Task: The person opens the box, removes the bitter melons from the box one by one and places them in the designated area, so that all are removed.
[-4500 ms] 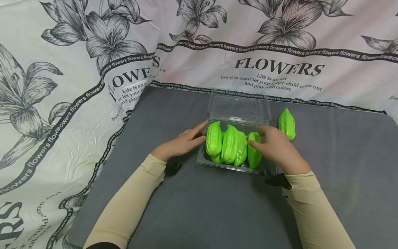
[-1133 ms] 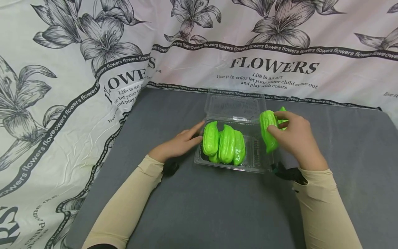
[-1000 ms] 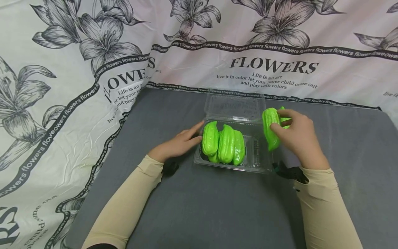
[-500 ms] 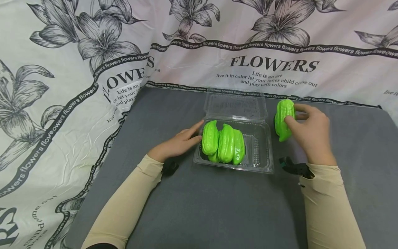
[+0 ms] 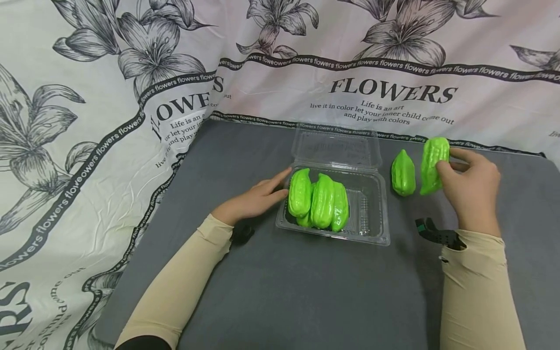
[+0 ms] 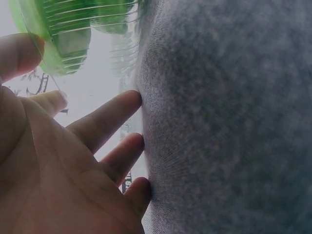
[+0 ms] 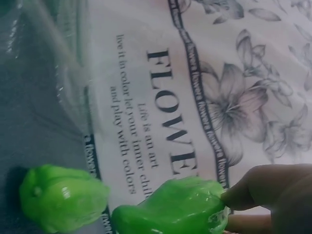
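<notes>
My right hand (image 5: 474,187) pinches a bright green, ridged pepper (image 5: 434,163) between thumb and fingers, right of the container. In the right wrist view the held pepper (image 7: 170,207) lies lengthwise, its narrow end pointing left. Just left of it a second green pepper (image 5: 403,174) rests on the table. Several more peppers (image 5: 323,201) fill the left part of a clear plastic container (image 5: 375,209). My left hand (image 5: 250,200) touches the container's left side with thumb and forefinger, fingers extended. Seen from the left wrist, its other fingertips (image 6: 130,100) meet the grey surface.
The container's hinged lid (image 5: 337,148) stands raised at the back. A grey table (image 5: 306,291) carries everything. Behind and to the left hangs a white cloth (image 5: 271,97) with flower print and lettering, close to the table's rear edge.
My right hand has lifted a pepper out of the container's right part and carried it right, past the pepper on the table. The left hand stays at the container's side.
</notes>
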The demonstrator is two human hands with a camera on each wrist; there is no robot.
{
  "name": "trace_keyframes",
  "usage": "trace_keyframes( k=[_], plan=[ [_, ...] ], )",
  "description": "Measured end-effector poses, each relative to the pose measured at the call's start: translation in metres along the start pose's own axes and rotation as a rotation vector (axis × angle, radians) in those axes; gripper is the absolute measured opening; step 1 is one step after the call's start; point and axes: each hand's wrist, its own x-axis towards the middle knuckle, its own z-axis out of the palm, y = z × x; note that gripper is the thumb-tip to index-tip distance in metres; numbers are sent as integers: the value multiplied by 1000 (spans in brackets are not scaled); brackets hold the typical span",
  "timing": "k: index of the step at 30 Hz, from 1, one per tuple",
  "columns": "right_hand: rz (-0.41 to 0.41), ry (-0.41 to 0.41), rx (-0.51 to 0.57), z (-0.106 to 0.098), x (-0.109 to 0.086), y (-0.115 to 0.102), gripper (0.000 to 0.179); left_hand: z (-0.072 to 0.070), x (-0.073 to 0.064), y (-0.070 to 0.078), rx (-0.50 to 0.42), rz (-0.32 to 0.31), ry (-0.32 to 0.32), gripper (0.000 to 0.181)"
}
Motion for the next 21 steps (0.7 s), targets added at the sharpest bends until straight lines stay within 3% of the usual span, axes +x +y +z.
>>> trace_keyframes(
  k=[4,21],
  plan=[
    [-23,-19,13,5,4,7,55,0,0,2,1,-6,-4,67],
    [11,-50,45,26,20,45,55,0,0,2,3,-15,-2,68]
  ],
)
